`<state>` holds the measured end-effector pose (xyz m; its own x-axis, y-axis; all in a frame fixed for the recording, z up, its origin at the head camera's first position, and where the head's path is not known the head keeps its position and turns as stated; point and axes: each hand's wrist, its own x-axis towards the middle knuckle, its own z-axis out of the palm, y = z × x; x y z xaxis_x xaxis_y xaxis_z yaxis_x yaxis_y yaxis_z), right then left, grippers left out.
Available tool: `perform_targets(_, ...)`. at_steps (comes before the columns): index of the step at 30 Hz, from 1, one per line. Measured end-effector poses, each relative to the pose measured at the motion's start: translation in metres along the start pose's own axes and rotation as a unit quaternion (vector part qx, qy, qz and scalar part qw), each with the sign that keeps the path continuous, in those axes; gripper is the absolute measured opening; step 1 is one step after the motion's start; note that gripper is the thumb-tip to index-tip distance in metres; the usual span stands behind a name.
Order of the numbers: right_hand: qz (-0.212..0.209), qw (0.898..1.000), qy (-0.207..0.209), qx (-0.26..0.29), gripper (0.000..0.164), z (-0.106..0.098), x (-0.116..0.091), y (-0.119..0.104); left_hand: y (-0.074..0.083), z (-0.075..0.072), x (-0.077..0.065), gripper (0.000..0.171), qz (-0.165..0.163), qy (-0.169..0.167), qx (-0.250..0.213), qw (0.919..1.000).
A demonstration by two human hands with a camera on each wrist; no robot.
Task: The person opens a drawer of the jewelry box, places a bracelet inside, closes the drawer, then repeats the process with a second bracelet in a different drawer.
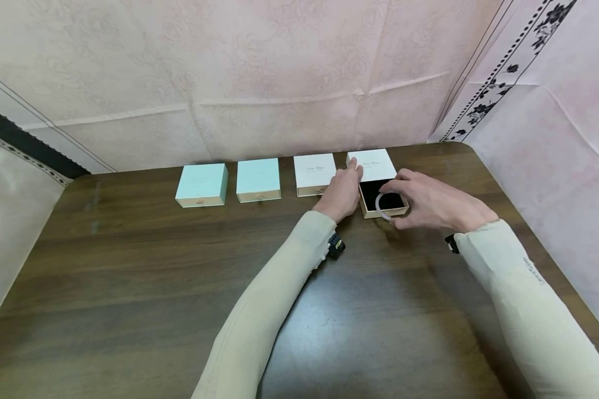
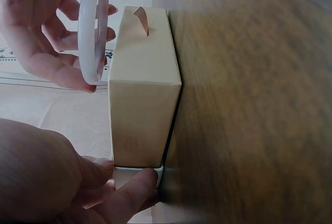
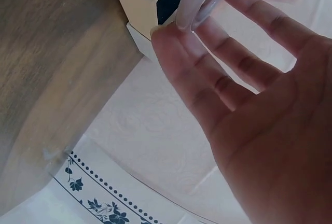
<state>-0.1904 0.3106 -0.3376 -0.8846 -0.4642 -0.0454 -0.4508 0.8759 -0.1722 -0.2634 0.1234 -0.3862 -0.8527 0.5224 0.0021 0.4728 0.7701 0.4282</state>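
A pale, translucent bangle (image 1: 377, 205) is pinched by my right hand (image 1: 436, 202) between thumb and fingertips. It stands tilted over the pulled-out drawer (image 1: 385, 214) of the rightmost white box, whose inside is black. In the left wrist view the bangle (image 2: 89, 37) is apart from the cream drawer front (image 2: 142, 53) with its small tan ribbon pull (image 2: 140, 21). My left hand (image 1: 343, 191) grips the white sleeve (image 1: 374, 166) of that box from its left side. The right wrist view shows the bangle (image 3: 194, 3) at the right fingertips, close to the drawer's edge.
Left of this box stand a second white box (image 1: 313, 169) and two mint-green boxes (image 1: 258, 174) (image 1: 202, 180), all shut, in a row along the back of the brown wooden table (image 1: 179, 288). A pale patterned cloth (image 1: 279, 66) hangs behind and at both sides.
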Motion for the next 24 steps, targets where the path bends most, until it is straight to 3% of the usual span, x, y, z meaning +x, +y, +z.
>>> perform_targets(5, 0.013, 1.000, -0.001, -0.002, 0.048, -0.003, 0.003, 0.001, 0.000, 0.000, 0.000, 0.047, -0.005, -0.005, -0.003, 1.0000)
perform_targets(17, 0.029, 0.999, 0.011, 0.009, 0.040, 0.001, 0.010, 0.002, 0.001, 0.000, 0.000, 0.040, -0.004, -0.004, 0.006, 1.0000)
perform_targets(24, 0.036, 0.999, 0.018, -0.001, 0.019, 0.004, 0.013, 0.002, 0.000, 0.001, 0.000, 0.042, -0.006, 0.003, 0.005, 1.0000)
